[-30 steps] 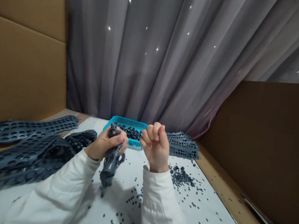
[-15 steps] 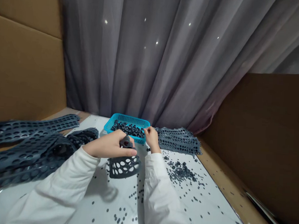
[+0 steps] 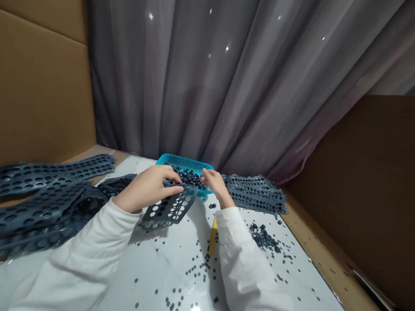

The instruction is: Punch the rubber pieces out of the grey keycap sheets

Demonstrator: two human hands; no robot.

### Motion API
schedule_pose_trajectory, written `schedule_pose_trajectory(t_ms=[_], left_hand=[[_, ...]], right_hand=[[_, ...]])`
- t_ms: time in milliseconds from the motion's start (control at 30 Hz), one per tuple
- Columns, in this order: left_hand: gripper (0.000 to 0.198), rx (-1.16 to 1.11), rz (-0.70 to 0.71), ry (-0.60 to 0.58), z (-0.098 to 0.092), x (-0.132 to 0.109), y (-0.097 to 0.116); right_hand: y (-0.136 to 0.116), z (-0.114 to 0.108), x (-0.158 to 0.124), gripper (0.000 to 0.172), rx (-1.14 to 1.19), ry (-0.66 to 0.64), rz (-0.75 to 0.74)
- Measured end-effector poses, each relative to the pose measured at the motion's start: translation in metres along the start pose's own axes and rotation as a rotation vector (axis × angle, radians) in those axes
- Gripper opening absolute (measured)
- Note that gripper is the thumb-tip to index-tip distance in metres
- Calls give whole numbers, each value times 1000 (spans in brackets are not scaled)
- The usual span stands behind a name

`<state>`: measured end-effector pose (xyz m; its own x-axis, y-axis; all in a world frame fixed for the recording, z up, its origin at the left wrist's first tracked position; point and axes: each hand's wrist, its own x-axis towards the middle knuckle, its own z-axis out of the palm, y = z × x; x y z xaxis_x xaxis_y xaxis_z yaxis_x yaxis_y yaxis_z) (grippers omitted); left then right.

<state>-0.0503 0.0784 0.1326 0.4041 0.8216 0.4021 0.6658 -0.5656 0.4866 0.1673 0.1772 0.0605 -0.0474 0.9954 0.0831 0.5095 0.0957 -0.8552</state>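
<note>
My left hand (image 3: 151,185) grips a dark perforated rubber sheet (image 3: 171,207) between thumb and fingers; the sheet hangs over the white table, in front of the blue basket. Small dark pieces (image 3: 192,177) lie inside the blue basket (image 3: 182,161). My right hand (image 3: 215,182) is at the basket's right end, its fingers pinched together; whatever they hold, if anything, is too small to make out.
Long perforated strips (image 3: 48,174) are piled at the left. Flat perforated sheets (image 3: 256,192) lie right of the basket. Dark scraps (image 3: 265,238) and dots cover parts of the table (image 3: 144,264). A yellow object (image 3: 212,238) lies beside the right sleeve. Cardboard walls flank both sides.
The sheet in my left hand has risen and turned, showing more of its holed face. My right arm has shifted slightly right in view, and the yellow object now shows. The view has shifted slightly.
</note>
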Motion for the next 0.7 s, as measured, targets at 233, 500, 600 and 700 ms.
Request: schedule_pose_trajectory(t_ms=[233,500,600,700], left_hand=[[17,-101,373,-115,18,-7,36],[64,-309,200,169,21,-4,20],[54,-492,-219,181,29,1,12],[44,-698,-250,-79,33,1,17]], right_hand=[[-25,-12,-80,46,601,-614,158],[-47,-25,-110,33,879,-9,-45],[-56,-30,-122,28,852,-14,-84],[-60,-32,-129,25,823,30,-141]])
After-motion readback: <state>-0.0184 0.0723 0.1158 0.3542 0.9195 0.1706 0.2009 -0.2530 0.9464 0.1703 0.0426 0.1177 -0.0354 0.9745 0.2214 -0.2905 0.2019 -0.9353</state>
